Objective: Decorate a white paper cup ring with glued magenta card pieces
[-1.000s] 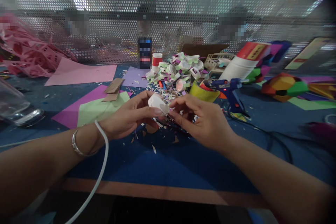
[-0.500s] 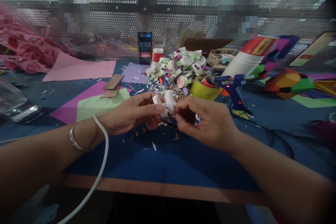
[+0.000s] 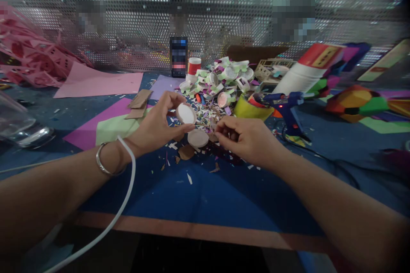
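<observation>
My left hand (image 3: 162, 121) grips a shallow white round paper piece (image 3: 185, 113), like a cut-off cup bottom, its flat white face tilted toward me. A second white round piece (image 3: 197, 138) sits just below my left thumb; whether it touches the thumb I cannot tell. My right hand (image 3: 246, 136) is to the right of both pieces, thumb and fingertips pinched together. What lies between those fingertips is too small to make out. Under the hands, brown round cardboard (image 3: 186, 152) rests among paper scraps on the blue table (image 3: 205, 196).
Behind the hands rises a heap of white, green and purple paper pieces (image 3: 224, 76). A blue glue gun (image 3: 288, 108) with a red light stands right of a yellow container (image 3: 253, 108). Coloured sheets (image 3: 112, 126) and cardboard strips (image 3: 139, 104) lie left. A white cable (image 3: 131, 179) crosses my left wrist.
The hands have drawn apart. The white curved pieces formerly held together between them now show as two separate round pieces, one in my left hand, one lower beside it.
</observation>
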The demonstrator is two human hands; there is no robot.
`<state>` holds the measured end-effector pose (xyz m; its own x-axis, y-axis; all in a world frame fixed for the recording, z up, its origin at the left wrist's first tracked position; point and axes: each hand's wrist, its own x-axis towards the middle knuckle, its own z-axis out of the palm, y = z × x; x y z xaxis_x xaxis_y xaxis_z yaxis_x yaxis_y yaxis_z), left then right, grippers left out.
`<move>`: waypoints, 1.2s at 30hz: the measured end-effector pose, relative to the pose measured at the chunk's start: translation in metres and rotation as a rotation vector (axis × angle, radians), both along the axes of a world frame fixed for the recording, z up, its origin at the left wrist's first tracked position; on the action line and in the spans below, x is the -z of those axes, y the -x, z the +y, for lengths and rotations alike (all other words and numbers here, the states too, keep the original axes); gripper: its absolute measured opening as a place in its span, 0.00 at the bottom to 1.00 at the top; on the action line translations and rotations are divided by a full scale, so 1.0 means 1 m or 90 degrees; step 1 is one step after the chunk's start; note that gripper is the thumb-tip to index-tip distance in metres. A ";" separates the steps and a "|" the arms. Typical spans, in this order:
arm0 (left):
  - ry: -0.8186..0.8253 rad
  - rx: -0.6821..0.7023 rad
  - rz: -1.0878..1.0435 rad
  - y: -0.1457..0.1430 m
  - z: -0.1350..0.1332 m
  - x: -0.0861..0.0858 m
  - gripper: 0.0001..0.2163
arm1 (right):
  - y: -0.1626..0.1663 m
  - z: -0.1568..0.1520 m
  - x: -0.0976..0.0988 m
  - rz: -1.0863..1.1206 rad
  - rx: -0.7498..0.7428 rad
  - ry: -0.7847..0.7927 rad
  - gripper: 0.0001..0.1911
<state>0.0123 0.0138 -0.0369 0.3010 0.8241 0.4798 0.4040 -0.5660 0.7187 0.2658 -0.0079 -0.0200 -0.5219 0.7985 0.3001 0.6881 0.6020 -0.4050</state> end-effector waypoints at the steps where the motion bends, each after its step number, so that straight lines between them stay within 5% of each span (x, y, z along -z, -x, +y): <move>1: -0.019 -0.019 0.044 0.002 0.003 0.002 0.25 | -0.001 0.000 0.000 0.005 0.006 0.004 0.09; 4: -0.039 -0.079 0.111 0.007 0.009 0.005 0.25 | -0.002 -0.001 -0.003 0.020 0.031 0.007 0.12; 9: -0.026 -0.067 0.140 0.005 0.001 -0.003 0.06 | -0.007 -0.002 -0.008 0.095 0.066 0.067 0.17; 16: 0.015 -0.074 0.096 0.006 -0.007 -0.013 0.07 | -0.013 0.003 -0.009 0.280 0.110 0.165 0.15; 22: -0.101 0.124 0.278 -0.001 -0.014 -0.010 0.08 | -0.019 0.010 -0.009 0.377 0.130 0.237 0.15; 25: -0.097 0.125 0.338 -0.003 -0.012 -0.002 0.07 | -0.017 0.011 -0.009 0.422 0.116 0.329 0.15; 36: -0.065 0.056 0.160 -0.003 -0.012 -0.010 0.08 | -0.009 0.004 -0.009 0.514 0.062 0.569 0.15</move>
